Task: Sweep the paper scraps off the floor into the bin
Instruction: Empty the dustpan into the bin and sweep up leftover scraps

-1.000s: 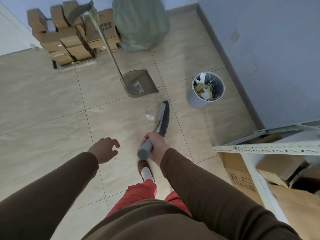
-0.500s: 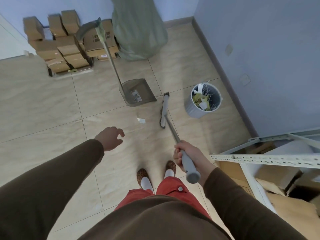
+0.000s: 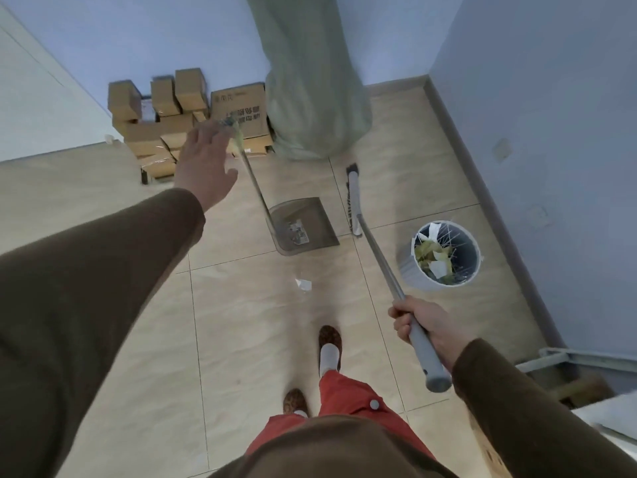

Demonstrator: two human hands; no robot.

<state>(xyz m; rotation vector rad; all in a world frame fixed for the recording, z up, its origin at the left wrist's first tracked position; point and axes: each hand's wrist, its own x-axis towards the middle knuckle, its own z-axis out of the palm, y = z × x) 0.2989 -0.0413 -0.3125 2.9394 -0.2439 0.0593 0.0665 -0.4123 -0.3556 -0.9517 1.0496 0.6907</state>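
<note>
One white paper scrap (image 3: pixel 303 284) lies on the beige tiled floor, just in front of the grey dustpan (image 3: pixel 303 225). The dustpan stands on the floor with its long handle (image 3: pixel 253 181) rising up and to the left. My left hand (image 3: pixel 205 167) reaches out with fingers spread at the top of that handle, not gripping it. My right hand (image 3: pixel 425 327) grips the broom's grey handle. The broom head (image 3: pixel 353 201) rests on the floor to the right of the dustpan. The round white bin (image 3: pixel 444 255) stands at the right, holding paper scraps.
Stacked cardboard boxes (image 3: pixel 179 115) and a tall green sack (image 3: pixel 313 94) stand against the back wall. A blue wall runs along the right. A metal shelf frame (image 3: pixel 568 360) with boxes sits at the lower right. My feet (image 3: pixel 329 346) are behind the scrap.
My left hand has risen and reached forward to the top of the dustpan handle. My right hand swung the broom head from near the scrap to the right of the dustpan.
</note>
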